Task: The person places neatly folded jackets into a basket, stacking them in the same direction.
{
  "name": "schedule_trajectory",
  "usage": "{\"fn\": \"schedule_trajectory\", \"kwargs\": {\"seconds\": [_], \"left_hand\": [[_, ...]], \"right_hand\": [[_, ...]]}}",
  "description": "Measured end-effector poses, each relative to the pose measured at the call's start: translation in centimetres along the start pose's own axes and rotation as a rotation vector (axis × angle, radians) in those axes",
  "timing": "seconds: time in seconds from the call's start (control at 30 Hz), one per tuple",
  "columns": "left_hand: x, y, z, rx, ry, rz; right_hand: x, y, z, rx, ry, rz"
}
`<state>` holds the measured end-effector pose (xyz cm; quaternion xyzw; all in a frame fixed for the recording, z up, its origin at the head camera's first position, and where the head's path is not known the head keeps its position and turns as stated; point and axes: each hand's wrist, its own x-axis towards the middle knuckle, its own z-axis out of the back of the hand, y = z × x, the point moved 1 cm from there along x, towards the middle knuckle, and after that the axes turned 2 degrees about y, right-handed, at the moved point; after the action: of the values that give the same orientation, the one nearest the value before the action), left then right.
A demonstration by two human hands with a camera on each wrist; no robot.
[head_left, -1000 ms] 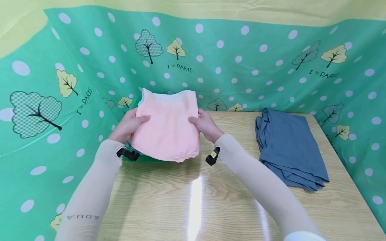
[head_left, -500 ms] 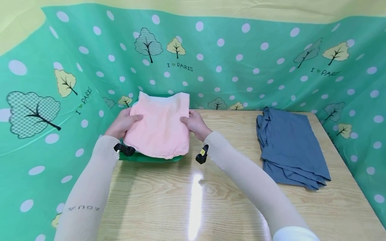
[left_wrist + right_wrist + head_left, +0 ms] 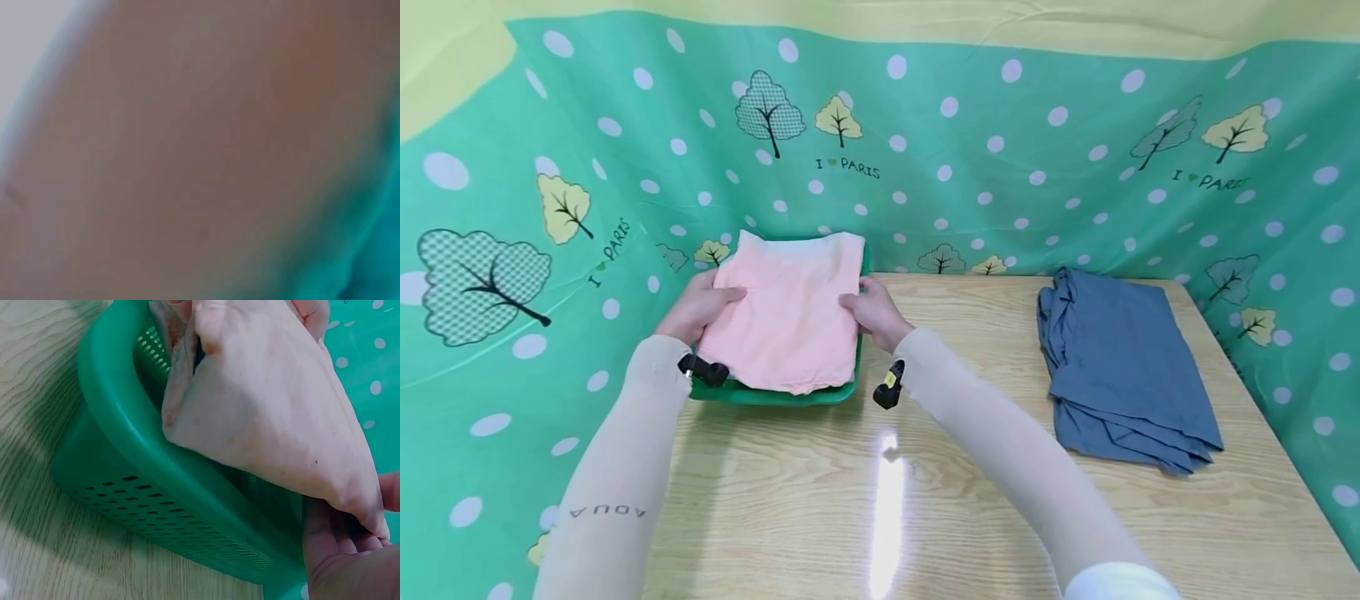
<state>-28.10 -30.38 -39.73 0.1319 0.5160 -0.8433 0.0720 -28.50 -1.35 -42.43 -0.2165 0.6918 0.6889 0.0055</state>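
Note:
A folded pink garment (image 3: 786,312), paler along its far edge, lies over the opening of a green perforated plastic basket (image 3: 771,398) at the table's back left. My left hand (image 3: 698,307) grips its left side with the thumb on top. On the other side my right hand (image 3: 877,313) pinches the right edge. In the right wrist view, fingers of that hand (image 3: 344,553) tuck beneath the cloth (image 3: 262,406), which sits partly inside the basket rim (image 3: 128,428). Blurred skin fills most of the left wrist view, hiding the left fingertips.
A folded dark blue-grey cloth (image 3: 1123,367) lies at the right of the wooden table (image 3: 970,500). Green dotted fabric (image 3: 1000,183) hangs along the back and both sides, close behind the basket.
Both hands have carried the pink garment left and down toward the basket, and more of the basket's rim now shows. The blue-grey cloth stays put.

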Motion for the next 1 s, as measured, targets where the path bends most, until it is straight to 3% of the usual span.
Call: {"fn": "schedule_trajectory", "kwargs": {"seconds": [0.27,0.6,0.77,1.0], "left_hand": [[0.3,1.1,-0.1,0.039,-0.034,-0.017],[-0.2,1.3,-1.7,0.161,-0.095,-0.027],[0.2,1.6,-2.2,0.236,-0.114,0.003],[0.1,1.1,-2.9,0.322,-0.094,0.075]], "right_hand": [[0.2,-0.7,-1.0,-0.046,-0.001,-0.035],[-0.3,-0.5,-2.3,-0.21,-0.019,-0.005],[-0.7,0.0,-2.9,-0.211,0.011,-0.001],[-1.3,0.4,-3.5,-0.214,0.018,-0.08]]}}
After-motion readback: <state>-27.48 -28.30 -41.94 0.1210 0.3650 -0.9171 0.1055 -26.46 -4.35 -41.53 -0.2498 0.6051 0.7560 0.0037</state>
